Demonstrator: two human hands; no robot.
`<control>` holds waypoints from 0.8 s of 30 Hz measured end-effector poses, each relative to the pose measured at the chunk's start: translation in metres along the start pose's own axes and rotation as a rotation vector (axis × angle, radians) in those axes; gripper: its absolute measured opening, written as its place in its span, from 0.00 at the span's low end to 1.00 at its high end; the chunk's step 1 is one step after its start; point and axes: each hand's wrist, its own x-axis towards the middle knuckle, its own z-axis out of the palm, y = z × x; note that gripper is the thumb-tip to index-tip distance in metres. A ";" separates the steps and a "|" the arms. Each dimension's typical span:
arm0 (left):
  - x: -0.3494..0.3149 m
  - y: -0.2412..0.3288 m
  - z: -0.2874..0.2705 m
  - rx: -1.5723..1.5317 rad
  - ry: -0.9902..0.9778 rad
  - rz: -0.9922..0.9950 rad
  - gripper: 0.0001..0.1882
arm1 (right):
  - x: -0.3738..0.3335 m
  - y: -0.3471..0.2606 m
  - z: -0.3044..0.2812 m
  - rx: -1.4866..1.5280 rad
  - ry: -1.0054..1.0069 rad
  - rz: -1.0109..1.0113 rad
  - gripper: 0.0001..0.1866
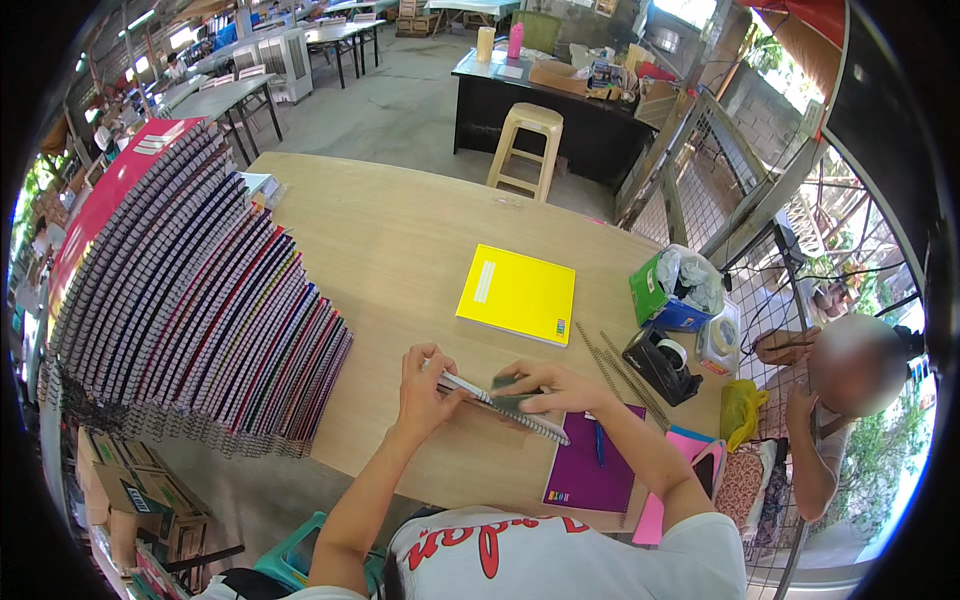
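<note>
Left hand [425, 390] pinches left end of wire-bound notebook [541, 428], edge-on over table's [380, 250] near side; covers barely visible. Right hand [548, 384] curls round dark object [516, 403] at binding; fingers partly hide it, can't identify.

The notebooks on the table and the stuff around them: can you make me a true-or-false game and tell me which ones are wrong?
1. A blue pen lies on the purple notebook. True.
2. The left hand holds a spiral-bound notebook. True.
3. The blue pen is in the left hand. False: it lies on the purple notebook.
4. The yellow notebook is closed. True.
5. The purple notebook lies on top of the yellow notebook. False: they lie apart.
6. The yellow notebook is standing up on its edge. False: it lies flat.
</note>
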 end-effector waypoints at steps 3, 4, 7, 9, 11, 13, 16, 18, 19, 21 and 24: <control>0.001 -0.001 -0.002 -0.010 -0.020 0.011 0.23 | 0.004 0.010 -0.008 -0.505 0.216 0.213 0.21; 0.000 -0.002 -0.001 -0.018 -0.028 0.002 0.23 | 0.006 0.010 -0.010 -0.283 0.139 0.126 0.21; 0.003 -0.004 -0.001 -0.020 -0.037 0.021 0.23 | 0.014 0.007 -0.009 -0.103 0.041 0.052 0.22; 0.003 -0.007 -0.003 -0.025 -0.045 0.030 0.22 | 0.023 0.002 -0.007 -0.652 0.167 0.242 0.23; 0.003 -0.009 -0.004 -0.040 -0.061 0.021 0.22 | 0.028 -0.002 -0.012 -0.069 0.095 0.185 0.23; 0.003 -0.011 -0.004 -0.055 -0.063 0.025 0.22 | 0.032 -0.011 -0.004 -0.054 -0.003 0.084 0.23; 0.003 -0.009 -0.006 -0.082 -0.082 0.012 0.22 | 0.040 0.007 -0.004 0.020 0.099 0.110 0.22; 0.004 -0.010 -0.008 -0.081 -0.093 0.017 0.22 | 0.044 0.010 -0.004 0.052 0.119 0.082 0.22; 0.004 -0.012 -0.008 -0.069 -0.101 0.026 0.23 | 0.049 0.004 0.000 -0.100 0.093 0.092 0.22; 0.005 -0.018 -0.009 -0.135 -0.041 0.027 0.24 | 0.054 0.001 0.000 -0.251 0.110 0.129 0.22; 0.007 -0.043 -0.008 -0.425 0.061 -0.101 0.27 | 0.059 -0.002 -0.005 -0.211 0.155 0.154 0.22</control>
